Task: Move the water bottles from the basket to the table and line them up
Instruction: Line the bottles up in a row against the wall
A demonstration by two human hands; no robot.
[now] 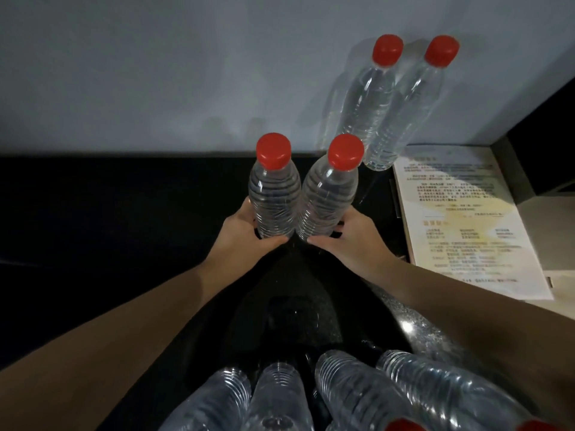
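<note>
Two clear water bottles with red caps stand upright side by side on the black table [93, 213]. My left hand [245, 234] grips the base of the left bottle [273, 194], and my right hand [345, 241] grips the base of the right bottle [329, 197]. Two more red-capped bottles [370, 101] [407, 110] stand together against the wall at the back right. Several bottles [351, 393] fill the bottom edge of the view close to me; the basket itself is hidden.
A printed paper sheet [460, 219] lies on the table at the right, beside a grey ledge [535, 213]. A pale wall [155, 73] rises directly behind the table's far edge.
</note>
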